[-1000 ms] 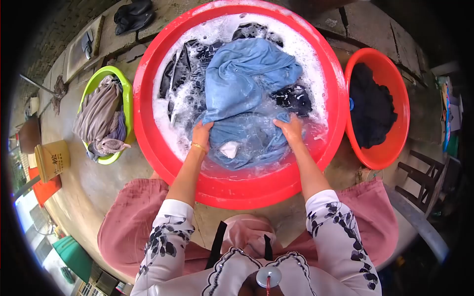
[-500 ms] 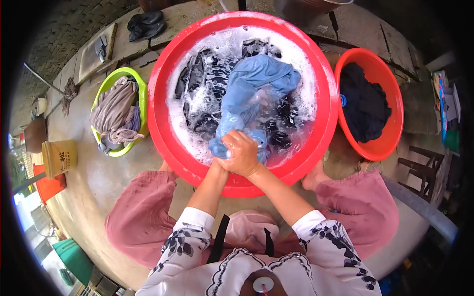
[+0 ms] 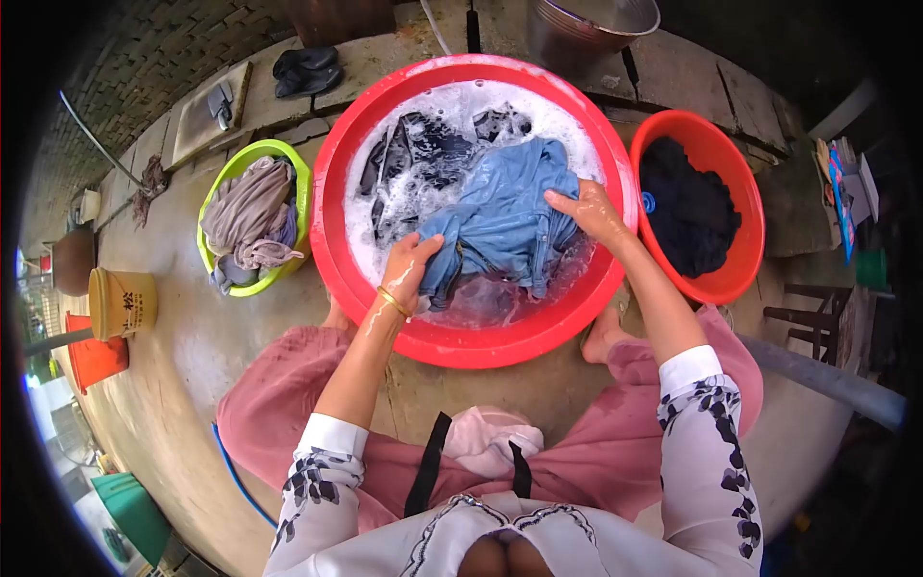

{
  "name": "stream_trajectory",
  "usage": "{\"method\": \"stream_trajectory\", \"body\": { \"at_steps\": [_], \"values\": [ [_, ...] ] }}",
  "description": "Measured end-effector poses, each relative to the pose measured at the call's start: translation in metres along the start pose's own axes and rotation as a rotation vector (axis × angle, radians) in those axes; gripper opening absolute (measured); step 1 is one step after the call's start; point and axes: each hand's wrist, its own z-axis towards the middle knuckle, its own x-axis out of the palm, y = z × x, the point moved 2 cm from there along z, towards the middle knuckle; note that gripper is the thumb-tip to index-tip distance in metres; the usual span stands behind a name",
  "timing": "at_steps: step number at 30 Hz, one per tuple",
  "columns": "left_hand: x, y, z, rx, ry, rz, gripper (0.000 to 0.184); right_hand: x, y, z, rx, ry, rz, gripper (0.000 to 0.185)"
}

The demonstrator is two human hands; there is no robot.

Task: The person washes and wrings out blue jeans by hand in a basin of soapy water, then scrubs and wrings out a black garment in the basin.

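A wet blue garment [image 3: 505, 212] is spread between my two hands over the big red tub [image 3: 471, 354]. My left hand [image 3: 409, 267], with a gold bangle at the wrist, is closed on its left edge. On the upper right side, my right hand [image 3: 588, 210] grips the same garment, thumb on top. Sudsy water and dark clothes [image 3: 433, 149] lie in the tub behind and left of the garment. Water runs down my left wrist. The garment's lower edge hangs at the water near the front of the tub.
A green basin [image 3: 304, 183] with greyish clothes stands left of the tub. On the right is an orange basin [image 3: 755, 216] with dark cloth. Farther out are a yellow bucket [image 3: 123, 303], black shoes [image 3: 308, 72], a metal bucket [image 3: 596, 24] and a dark stool [image 3: 812, 313].
My hands were together, squeezing the bunched blue garment; now they are apart, with it spread between them. The view has shifted, so the tub appears lower and smaller than a second ago.
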Motion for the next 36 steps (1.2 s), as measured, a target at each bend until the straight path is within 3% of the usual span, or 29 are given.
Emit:
{"method": "stream_trajectory", "body": {
  "at_steps": [3, 4, 5, 7, 9, 12, 15, 16, 17, 20, 21, 24, 27, 28, 32, 36],
  "values": [
    [-0.022, -0.020, 0.018, 0.185, -0.142, -0.125, 0.027, -0.035, -0.007, 0.043, 0.010, 0.079, -0.123, 0.039],
    [-0.038, -0.027, 0.032, 0.240, -0.224, -0.096, 0.036, -0.041, 0.009, 0.053, -0.025, 0.071, -0.090, 0.037],
    [-0.034, -0.046, 0.037, 0.250, -0.192, -0.251, 0.047, -0.051, -0.007, 0.079, -0.089, -0.033, -0.268, 0.034],
    [-0.052, -0.067, 0.060, 0.384, -0.353, 0.048, 0.065, -0.056, 0.017, 0.096, -0.104, -0.377, -0.873, 0.033],
    [-0.076, -0.069, 0.091, 0.594, -0.586, 0.555, 0.069, -0.039, 0.001, 0.107, -0.149, -0.384, -0.835, 0.033],
    [-0.089, -0.035, 0.109, 0.530, -0.449, 0.767, 0.055, 0.007, -0.023, 0.092, -0.239, -0.232, -0.638, 0.028],
    [-0.093, 0.024, 0.123, 0.725, -0.282, 1.188, 0.044, 0.071, -0.074, 0.068, -0.184, -0.107, -0.488, 0.029],
    [-0.086, 0.035, 0.121, 0.714, -0.266, 1.285, 0.049, 0.085, -0.080, 0.059, -0.210, -0.101, -0.555, 0.043],
    [-0.077, 0.045, 0.122, 0.702, -0.247, 1.380, 0.053, 0.096, -0.085, 0.057, -0.203, -0.094, -0.554, 0.043],
    [-0.049, 0.053, 0.133, 0.626, -0.176, 1.581, 0.066, 0.111, -0.121, 0.064, -0.016, -0.153, -0.987, 0.073],
    [-0.046, 0.062, 0.144, 0.617, -0.177, 1.578, 0.066, 0.108, -0.127, 0.071, -0.015, -0.145, -0.989, 0.073],
    [-0.037, 0.085, 0.178, 0.299, -0.054, 1.816, 0.074, 0.099, -0.154, 0.093, 0.241, 0.134, -0.977, 0.067],
    [-0.033, 0.100, 0.204, 0.201, 0.056, 1.835, 0.069, 0.085, -0.170, 0.108, 0.292, 0.249, -0.901, 0.062],
    [-0.032, 0.102, 0.211, 0.171, 0.064, 1.822, 0.058, 0.081, -0.171, 0.114, 0.326, 0.281, -0.897, 0.064],
    [-0.041, 0.091, 0.213, 0.192, 0.137, 1.719, 0.048, 0.059, -0.137, 0.110, 0.388, 0.453, -0.849, 0.068],
    [-0.036, 0.036, 0.156, 0.115, 0.426, 2.002, 0.044, 0.053, -0.097, 0.078, 0.394, 0.691, -0.905, 0.078]
  ]
}}
